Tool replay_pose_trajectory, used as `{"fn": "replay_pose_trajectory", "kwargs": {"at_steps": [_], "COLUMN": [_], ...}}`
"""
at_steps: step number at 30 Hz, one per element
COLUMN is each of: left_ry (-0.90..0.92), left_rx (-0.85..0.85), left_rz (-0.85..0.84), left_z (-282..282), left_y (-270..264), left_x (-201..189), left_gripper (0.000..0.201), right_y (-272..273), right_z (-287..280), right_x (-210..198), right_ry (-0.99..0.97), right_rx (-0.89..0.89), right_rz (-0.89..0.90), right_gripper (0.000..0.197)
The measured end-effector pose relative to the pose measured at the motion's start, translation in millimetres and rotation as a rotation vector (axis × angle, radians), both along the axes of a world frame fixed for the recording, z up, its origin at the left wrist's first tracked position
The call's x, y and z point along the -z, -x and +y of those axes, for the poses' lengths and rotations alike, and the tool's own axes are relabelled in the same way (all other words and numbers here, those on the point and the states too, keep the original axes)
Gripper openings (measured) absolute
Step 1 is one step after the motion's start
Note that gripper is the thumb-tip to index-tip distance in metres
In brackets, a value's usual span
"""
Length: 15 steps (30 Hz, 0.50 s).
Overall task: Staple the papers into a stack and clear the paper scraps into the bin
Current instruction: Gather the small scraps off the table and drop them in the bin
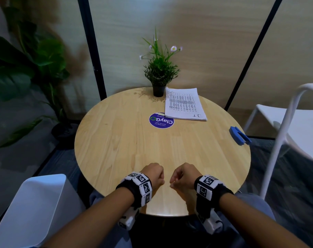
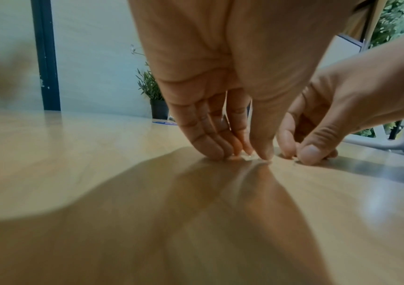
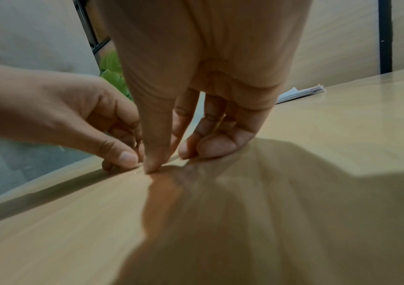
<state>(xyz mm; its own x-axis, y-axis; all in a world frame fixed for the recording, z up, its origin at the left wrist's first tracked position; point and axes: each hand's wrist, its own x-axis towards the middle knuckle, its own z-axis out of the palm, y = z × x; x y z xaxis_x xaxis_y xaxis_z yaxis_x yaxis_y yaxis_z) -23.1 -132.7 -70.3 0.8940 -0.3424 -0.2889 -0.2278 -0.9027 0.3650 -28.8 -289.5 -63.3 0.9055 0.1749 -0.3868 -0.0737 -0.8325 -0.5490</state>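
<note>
Left grip (image 1: 153, 173) and right grip (image 1: 185, 174) curl fingertips-down on the table (image 1: 116, 140).

Left wrist: I see a black strap (image 1: 132, 193) carrying white blocks printed with black-and-white square codes
Right wrist: my view shows the same kit, a black band (image 1: 214, 191) with white coded tiles on top
Under the wrists: I make out white camera housings (image 1: 128, 220) hanging below each strap
Forearms: bare as far as I can see, no sleeves
Legs: I glimpse grey-blue trousers (image 1: 256, 203) past the table edge
</note>
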Motion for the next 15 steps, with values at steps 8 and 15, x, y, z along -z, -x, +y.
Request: {"fn": "replay_pose_trajectory", "kwargs": {"at_steps": [8, 15], "left_ry": [-0.143, -0.235], "left_rx": [-0.001, 0.134], "left_rz": [0.107, -0.068], "left_z": [-14.1, -12.6], "left_y": [-5.0, 7.4], "left_x": [-9.0, 1.1], "left_gripper": [0.023, 0.019], "right_y": [3.7, 7.3], "right_z": [5.7, 18.3], "right_x": [-6.3, -0.9], "right_ry": [0.083, 0.296], "right_rx": [-0.172, -0.228], "right_rz": [-0.034, -0.044], "right_gripper": [0.009, 0.025]}}
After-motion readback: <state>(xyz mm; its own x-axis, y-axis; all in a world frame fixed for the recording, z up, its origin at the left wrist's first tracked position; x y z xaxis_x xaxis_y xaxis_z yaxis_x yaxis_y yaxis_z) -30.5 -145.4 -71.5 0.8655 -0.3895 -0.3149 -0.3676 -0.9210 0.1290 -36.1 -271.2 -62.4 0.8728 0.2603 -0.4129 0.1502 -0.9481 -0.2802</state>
